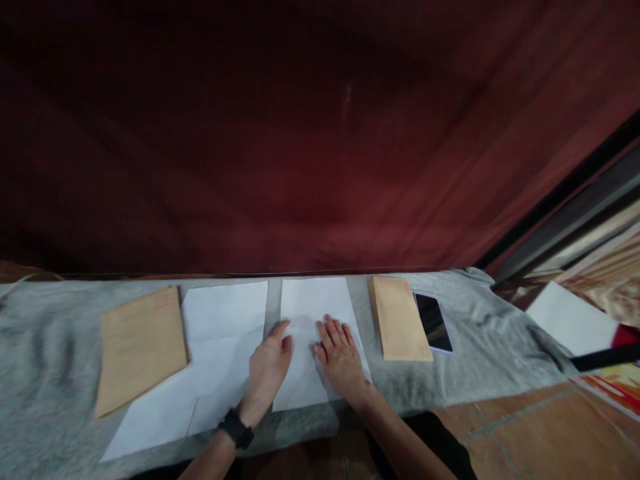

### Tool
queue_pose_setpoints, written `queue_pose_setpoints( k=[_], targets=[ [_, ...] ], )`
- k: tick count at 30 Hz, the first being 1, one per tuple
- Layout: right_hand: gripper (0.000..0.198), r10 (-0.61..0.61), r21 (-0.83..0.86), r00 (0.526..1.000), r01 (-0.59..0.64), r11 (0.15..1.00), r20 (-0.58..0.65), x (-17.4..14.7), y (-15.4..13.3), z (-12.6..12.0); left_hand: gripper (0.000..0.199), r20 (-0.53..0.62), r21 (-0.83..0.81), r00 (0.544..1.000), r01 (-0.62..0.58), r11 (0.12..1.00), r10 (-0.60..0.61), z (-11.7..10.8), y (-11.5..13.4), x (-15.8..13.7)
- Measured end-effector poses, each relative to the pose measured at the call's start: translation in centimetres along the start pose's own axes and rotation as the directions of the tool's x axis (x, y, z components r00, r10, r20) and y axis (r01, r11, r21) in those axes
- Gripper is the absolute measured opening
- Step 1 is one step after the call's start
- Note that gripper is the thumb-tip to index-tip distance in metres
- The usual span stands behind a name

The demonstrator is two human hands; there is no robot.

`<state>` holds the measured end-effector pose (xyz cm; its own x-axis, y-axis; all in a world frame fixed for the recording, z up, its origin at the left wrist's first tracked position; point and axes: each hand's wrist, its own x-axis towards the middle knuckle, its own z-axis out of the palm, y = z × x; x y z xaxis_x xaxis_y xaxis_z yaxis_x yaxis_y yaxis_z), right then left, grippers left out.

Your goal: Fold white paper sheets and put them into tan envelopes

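Grey cloth covers the long surface in front of the person, and a white sheet lies flat near its middle, under both hands. The right hand rests palm down on the paper, fingers a little spread, gripping nothing. The left hand is loosely curled at the sheet's left edge; whether it pinches the paper, I cannot tell. (A black watch circles that wrist.) To the left, more white paper lies spread and faintly creased, partly under a brown envelope. To the right sits a stack of brown envelopes, with a dark phone just beside it. By my judgement, the sheet is laid out and its smoothing under way; the paper alongside remains open, with no finished fold that I can make out.
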<state>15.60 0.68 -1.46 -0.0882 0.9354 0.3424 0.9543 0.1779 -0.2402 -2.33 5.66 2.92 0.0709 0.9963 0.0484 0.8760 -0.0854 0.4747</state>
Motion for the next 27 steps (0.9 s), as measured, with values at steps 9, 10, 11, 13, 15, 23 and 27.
queue_pose_setpoints(
  k=[9,10,11,13,15,23,27],
  targets=[
    [0.053,0.001,-0.018,0.996,0.001,1.000,0.088,0.2,0.0,-0.1,0.051,-0.099,0.122,0.861,-0.487,0.865,0.498,4.7,1.4,-0.9],
    [0.054,0.002,-0.015,0.995,-0.001,1.000,0.098,0.2,0.0,-0.1,0.053,-0.073,0.139,0.851,-0.507,0.851,0.519,5.4,1.5,-1.0],
    [0.055,0.005,-0.011,0.995,-0.004,1.000,0.104,0.2,-0.1,-0.2,0.055,-0.052,0.159,0.847,-0.517,0.841,0.530,6.0,1.6,-1.1],
    [0.056,0.014,-0.005,0.995,-0.013,1.000,0.102,0.2,-0.1,-0.2,0.059,-0.027,0.196,0.849,-0.513,0.835,0.528,6.6,1.6,-1.3],
    [0.054,0.034,-0.007,0.996,-0.034,0.999,0.086,0.2,-0.2,-0.3,0.061,-0.018,0.224,0.853,-0.505,0.833,0.522,6.7,1.4,-1.4],
    [0.048,0.131,-0.062,0.990,-0.128,0.990,0.044,0.0,0.2,-0.5,0.075,-0.042,0.321,0.875,-0.445,0.836,0.482,5.5,0.1,-1.7],
    [0.052,0.165,-0.097,0.986,-0.160,0.982,0.042,-0.5,1.0,-0.8,0.079,-0.079,0.339,0.888,-0.403,0.850,0.453,5.4,-0.8,-1.9]
  ],
)
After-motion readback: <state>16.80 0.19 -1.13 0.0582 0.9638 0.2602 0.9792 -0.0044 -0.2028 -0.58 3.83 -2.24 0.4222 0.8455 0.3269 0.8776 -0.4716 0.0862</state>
